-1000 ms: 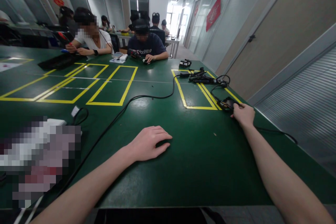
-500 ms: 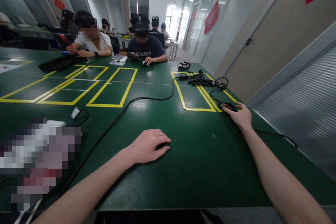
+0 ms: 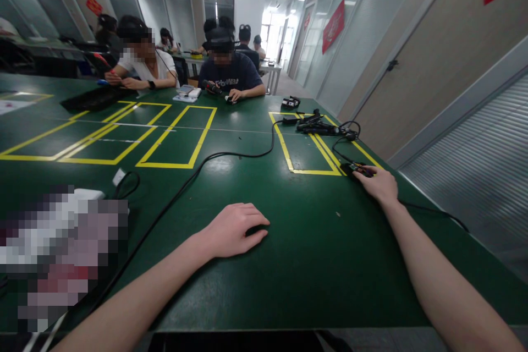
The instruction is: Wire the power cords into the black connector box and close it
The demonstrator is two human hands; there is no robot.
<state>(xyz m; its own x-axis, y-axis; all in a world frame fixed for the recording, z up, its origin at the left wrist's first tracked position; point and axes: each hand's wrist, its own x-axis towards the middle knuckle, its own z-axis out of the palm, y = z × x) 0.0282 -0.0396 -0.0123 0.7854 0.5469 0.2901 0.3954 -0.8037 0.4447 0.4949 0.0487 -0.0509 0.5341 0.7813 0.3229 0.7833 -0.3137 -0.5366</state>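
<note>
My left hand (image 3: 237,231) rests on the green table (image 3: 313,280), thumb apart from its loosely bent fingers, with nothing in it. Further right, my right hand (image 3: 380,184) is at the far end of my stretched arm, its fingers closed at a small black device (image 3: 353,168) with a few coloured bits on it. The hand covers part of this device, so its exact kind is unclear. A thin black cord (image 3: 340,148) runs from near it towards a bundle of black gear (image 3: 317,125) lying over the yellow tape lines (image 3: 292,165).
A long black cable (image 3: 177,192) curves across the table. At left lie a blurred-out item (image 3: 78,247) and a white plug (image 3: 118,177). Two people (image 3: 231,69) sit across the table, near a black tray (image 3: 94,100). A black box-like item (image 3: 291,103) stands at the far edge.
My right hand's fingers have drawn in at the black device, and more of its coloured bits show. My left hand stays in place.
</note>
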